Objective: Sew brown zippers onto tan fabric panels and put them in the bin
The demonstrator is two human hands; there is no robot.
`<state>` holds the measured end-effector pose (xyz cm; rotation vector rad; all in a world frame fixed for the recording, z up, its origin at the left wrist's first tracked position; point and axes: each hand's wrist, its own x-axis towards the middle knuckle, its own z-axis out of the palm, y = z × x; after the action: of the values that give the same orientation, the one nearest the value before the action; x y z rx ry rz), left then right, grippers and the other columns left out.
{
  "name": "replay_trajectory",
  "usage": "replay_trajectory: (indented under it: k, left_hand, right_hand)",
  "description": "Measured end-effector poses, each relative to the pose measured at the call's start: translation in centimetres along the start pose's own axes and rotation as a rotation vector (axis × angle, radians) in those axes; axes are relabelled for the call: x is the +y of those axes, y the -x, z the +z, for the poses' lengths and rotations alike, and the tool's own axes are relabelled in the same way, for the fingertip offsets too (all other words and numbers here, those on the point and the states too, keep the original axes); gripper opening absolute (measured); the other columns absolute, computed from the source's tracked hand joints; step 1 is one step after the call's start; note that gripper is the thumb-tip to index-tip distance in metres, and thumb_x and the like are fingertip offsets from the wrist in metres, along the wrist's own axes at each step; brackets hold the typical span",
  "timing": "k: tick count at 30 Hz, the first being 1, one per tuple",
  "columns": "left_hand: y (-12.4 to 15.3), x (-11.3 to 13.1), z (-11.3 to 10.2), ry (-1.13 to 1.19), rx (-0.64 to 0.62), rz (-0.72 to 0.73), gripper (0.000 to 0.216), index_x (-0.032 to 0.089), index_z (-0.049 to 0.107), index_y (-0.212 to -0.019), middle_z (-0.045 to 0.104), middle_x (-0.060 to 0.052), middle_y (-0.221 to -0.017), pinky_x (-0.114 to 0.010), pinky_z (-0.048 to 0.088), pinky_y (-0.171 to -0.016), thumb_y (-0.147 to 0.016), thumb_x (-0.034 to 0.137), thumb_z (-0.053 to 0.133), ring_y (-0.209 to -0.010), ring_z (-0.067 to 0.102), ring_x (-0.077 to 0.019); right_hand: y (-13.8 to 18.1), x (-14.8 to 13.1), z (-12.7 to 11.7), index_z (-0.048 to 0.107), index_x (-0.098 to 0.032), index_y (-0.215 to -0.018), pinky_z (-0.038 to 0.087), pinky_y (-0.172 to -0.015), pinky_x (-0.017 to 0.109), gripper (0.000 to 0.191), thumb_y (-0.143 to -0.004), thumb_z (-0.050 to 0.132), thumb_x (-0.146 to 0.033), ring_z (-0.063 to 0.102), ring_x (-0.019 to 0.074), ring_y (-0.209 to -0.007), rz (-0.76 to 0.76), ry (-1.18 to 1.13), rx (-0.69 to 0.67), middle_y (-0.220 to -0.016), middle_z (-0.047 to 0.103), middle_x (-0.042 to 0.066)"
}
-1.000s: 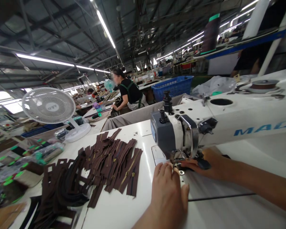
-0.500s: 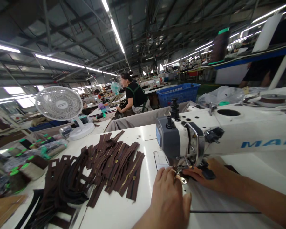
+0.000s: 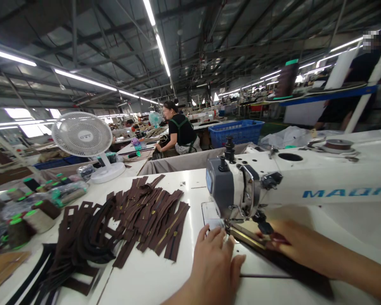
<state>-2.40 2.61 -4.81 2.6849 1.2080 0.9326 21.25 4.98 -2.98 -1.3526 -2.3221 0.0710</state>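
A sewing machine (image 3: 235, 182) stands before me, its needle area low over the white table. From there a brown zipper with gold teeth (image 3: 249, 238) runs toward the lower right, its dark tape (image 3: 307, 275) passing below my right wrist. My right hand (image 3: 288, 241) is closed on the zipper just right of the presser foot, partly behind a dark machine part. My left hand (image 3: 214, 258) lies left of the zipper, fingers somewhat apart and thumb out, fingertips by the zipper's end near the foot. Whether they touch it is hard to see.
Many brown zippers (image 3: 152, 216) lie piled left of the machine, beside dark curved strips (image 3: 95, 237). Thread spools (image 3: 40, 220) and a white fan (image 3: 82, 135) stand farther left. Behind the table are a blue basket (image 3: 236, 132) and a seated person (image 3: 180, 129).
My right hand has shifted slightly right and lower, and more of the zipper's gold teeth and tape now shows. My left hand's fingers have spread somewhat. The view has shifted a little.
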Motion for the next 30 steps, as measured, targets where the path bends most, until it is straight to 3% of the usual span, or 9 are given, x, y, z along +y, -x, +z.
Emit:
replay_trajectory:
  k: [3,5,8,11,18,30]
  left_hand:
    - [-0.2,0.4,-0.6,-0.001,-0.053,-0.032,0.026,0.02,0.063,-0.109,0.067,-0.007,-0.108,-0.051,0.039,-0.104,-0.085,0.03,0.063,-0.107,0.06,-0.0259]
    - [-0.4,0.4,-0.7,-0.015,-0.075,-0.033,0.02,0.021,0.064,-0.104,0.066,-0.006,-0.108,-0.05,0.037,-0.106,-0.085,0.028,0.064,-0.108,0.059,-0.0247]
    - [-0.5,0.2,-0.6,-0.048,-0.102,-0.002,0.018,0.02,0.063,-0.103,0.066,-0.006,-0.108,-0.048,0.033,-0.109,-0.087,0.027,0.063,-0.109,0.059,-0.023]
    - [-0.5,-0.1,-0.4,-0.099,-0.106,0.026,0.018,0.019,0.063,-0.103,0.066,-0.006,-0.108,-0.047,0.031,-0.111,-0.087,0.028,0.063,-0.108,0.059,-0.0217]
    - [-0.6,0.0,-0.5,-0.171,-0.092,0.09,0.017,0.021,0.064,-0.1,0.066,-0.005,-0.107,-0.046,0.035,-0.109,-0.087,0.031,0.065,-0.106,0.06,-0.021]
    - [-1.3,-0.2,-0.5,-0.169,-0.173,0.054,0.018,0.016,0.063,-0.1,0.066,-0.006,-0.103,-0.045,0.034,-0.11,-0.085,0.026,0.067,-0.103,0.061,-0.0212]
  right_hand:
    - [1.2,-1.5,0.6,0.07,-0.026,-0.074,0.051,-0.051,0.023,0.013,-0.075,0.06,-0.017,0.065,0.0161,-0.059,-0.045,-0.1,-0.089,-0.068,0.068,-0.001]
    - [1.6,-2.6,1.6,0.072,-0.024,-0.091,0.057,-0.07,0.026,0.029,-0.077,0.051,-0.012,0.069,0.0188,-0.082,-0.161,-0.093,0.022,-0.095,0.072,0.004]
    - [1.8,-3.6,3.0,0.063,-0.02,-0.121,0.053,-0.087,0.028,0.051,-0.077,0.042,-0.007,0.062,0.019,-0.107,-0.33,-0.058,0.126,-0.123,0.062,0.009]
    - [2.1,-3.9,3.6,0.059,-0.018,-0.126,0.052,-0.089,0.026,0.051,-0.08,0.04,-0.007,0.06,0.0174,-0.109,-0.36,-0.036,0.156,-0.124,0.06,0.008]
    - [2.0,-4.3,3.0,0.064,-0.009,-0.115,0.049,-0.089,0.021,0.045,-0.079,0.036,-0.006,0.062,0.0146,-0.106,-0.385,0.033,0.221,-0.119,0.063,0.011]
    - [1.9,-3.4,4.0,0.061,-0.012,-0.122,0.049,-0.094,0.029,0.048,-0.08,0.038,-0.007,0.058,0.0176,-0.113,-0.306,-0.042,0.108,-0.127,0.059,0.011]
